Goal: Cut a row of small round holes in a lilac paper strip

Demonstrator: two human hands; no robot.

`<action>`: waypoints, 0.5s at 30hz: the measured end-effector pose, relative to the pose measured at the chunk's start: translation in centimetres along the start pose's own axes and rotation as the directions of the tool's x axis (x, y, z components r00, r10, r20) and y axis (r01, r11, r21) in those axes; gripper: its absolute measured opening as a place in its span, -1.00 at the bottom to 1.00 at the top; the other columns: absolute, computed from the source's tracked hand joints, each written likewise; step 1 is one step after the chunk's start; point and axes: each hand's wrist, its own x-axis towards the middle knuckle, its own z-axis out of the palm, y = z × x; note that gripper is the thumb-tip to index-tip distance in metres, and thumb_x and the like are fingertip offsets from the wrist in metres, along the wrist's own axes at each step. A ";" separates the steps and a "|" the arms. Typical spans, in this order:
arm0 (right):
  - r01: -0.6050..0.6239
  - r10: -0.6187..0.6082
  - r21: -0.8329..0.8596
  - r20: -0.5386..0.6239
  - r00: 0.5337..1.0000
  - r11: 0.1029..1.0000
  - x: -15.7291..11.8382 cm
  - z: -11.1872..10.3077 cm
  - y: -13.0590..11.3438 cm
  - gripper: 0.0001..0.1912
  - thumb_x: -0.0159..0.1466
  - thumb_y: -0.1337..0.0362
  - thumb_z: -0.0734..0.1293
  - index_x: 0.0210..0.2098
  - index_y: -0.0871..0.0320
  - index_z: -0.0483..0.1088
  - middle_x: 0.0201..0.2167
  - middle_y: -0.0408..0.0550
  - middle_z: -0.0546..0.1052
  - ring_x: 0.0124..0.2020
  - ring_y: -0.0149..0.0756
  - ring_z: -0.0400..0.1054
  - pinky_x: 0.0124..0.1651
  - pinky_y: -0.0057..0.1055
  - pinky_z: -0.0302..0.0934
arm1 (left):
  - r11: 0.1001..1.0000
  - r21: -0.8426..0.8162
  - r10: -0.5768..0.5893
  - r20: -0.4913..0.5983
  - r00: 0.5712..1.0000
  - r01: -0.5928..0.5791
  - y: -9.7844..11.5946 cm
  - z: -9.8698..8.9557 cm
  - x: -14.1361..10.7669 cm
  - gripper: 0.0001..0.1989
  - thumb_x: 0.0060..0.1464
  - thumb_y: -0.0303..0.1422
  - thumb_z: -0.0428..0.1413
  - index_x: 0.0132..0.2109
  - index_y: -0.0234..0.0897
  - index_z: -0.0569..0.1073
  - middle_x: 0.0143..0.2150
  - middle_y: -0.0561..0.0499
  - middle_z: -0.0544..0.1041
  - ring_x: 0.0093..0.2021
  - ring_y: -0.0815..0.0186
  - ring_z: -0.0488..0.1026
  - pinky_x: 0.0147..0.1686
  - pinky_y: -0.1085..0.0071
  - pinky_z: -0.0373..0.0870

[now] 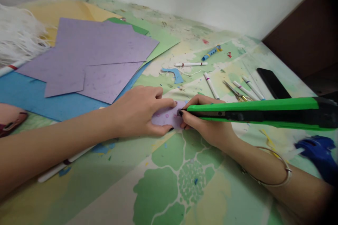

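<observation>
A small piece of purple paper (164,115) with little pink circles drawn in a row lies on the patterned tablecloth (158,186). My left hand (141,110) holds it down, thumb along its near edge and index finger on its far edge. From the right, my right hand (211,126) grips a green utility knife (258,107) close to its blade end. The blade tip meets the paper near one of the circles. The knife's long body stretches back to the right above my wrist.
Purple sheets (100,42) lie over blue and green paper at the left, near white stringy fibre (21,31). Markers (211,85), scissors (237,93) and a black phone (273,82) lie at the right. A blue glue gun (317,154) sits beside my right forearm.
</observation>
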 end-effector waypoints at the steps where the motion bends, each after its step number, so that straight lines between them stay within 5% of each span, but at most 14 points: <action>1: -0.002 0.002 0.000 0.002 1.000 1.000 0.0 0.0 0.0 -0.92 0.10 0.39 0.35 -0.50 0.14 0.37 -0.63 -0.18 0.49 -0.53 -0.36 0.40 -0.39 -0.42 0.29 | 1.000 0.005 0.000 0.000 1.000 0.000 0.0 0.0 0.0 -0.62 0.04 -0.12 0.04 -0.02 -0.12 0.45 -0.38 0.00 0.28 -0.37 0.19 0.28 -0.40 0.28 0.11; 8: 0.000 0.000 -0.024 0.001 1.000 1.000 -0.2 0.0 -0.1 -0.90 0.12 0.37 0.35 -0.51 0.14 0.37 -0.63 -0.17 0.49 -0.53 -0.36 0.41 -0.41 -0.42 0.29 | 1.000 -0.007 0.005 0.006 1.000 -0.005 -0.2 0.1 -0.1 -0.62 0.05 -0.11 0.04 -0.01 -0.11 0.45 -0.36 0.00 0.28 -0.36 0.20 0.28 -0.39 0.28 0.17; 12: 0.004 -0.003 0.021 -0.044 0.999 1.000 -0.3 -0.1 0.0 -0.91 0.16 0.33 0.36 -0.47 0.13 0.38 -0.60 -0.18 0.50 -0.55 -0.37 0.42 -0.44 -0.44 0.29 | 0.999 -0.050 -0.013 -0.092 0.996 0.008 -0.3 0.4 -0.2 -0.47 -0.03 -0.04 0.11 0.08 -0.13 0.41 -0.10 -0.12 0.30 -0.12 0.08 0.29 -0.11 0.14 0.25; 15: 0.036 -0.020 0.091 -0.168 0.986 0.995 -0.2 -0.3 0.0 -0.91 0.19 0.28 0.37 -0.41 0.11 0.37 -0.62 -0.20 0.48 -0.59 -0.39 0.40 -0.51 -0.46 0.28 | 0.994 -0.079 -0.088 -0.110 0.990 0.079 -0.3 0.3 0.0 -0.31 -0.12 0.02 0.15 0.11 -0.28 0.34 -0.10 -0.16 0.31 -0.06 0.01 0.25 0.00 0.05 0.20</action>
